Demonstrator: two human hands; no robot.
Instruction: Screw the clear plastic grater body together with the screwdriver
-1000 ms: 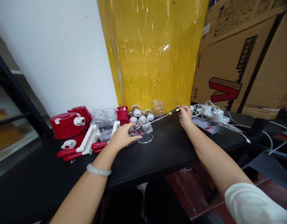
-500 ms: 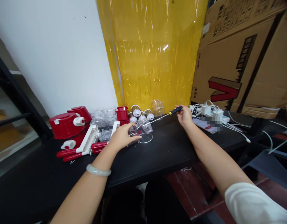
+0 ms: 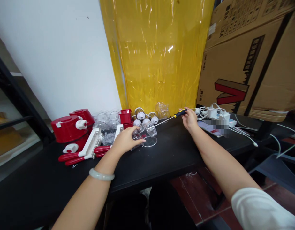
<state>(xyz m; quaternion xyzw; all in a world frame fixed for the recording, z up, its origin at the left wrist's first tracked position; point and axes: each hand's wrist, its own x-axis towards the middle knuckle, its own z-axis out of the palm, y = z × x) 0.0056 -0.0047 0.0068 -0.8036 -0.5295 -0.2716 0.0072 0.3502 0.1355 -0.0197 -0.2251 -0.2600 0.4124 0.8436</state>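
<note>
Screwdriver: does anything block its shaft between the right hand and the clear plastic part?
Nothing visible: the screwdriver runs unobstructed from the right hand to the clear plastic part at the left hand.

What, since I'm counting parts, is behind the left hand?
Behind the left hand, red handles and a white part show partly, with a red container beyond. The hand covers whatever lies between handles and white part.

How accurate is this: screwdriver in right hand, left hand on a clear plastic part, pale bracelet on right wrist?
One slip: the head view shows the pale bracelet on the left wrist, not the right. The rest holds.
</note>
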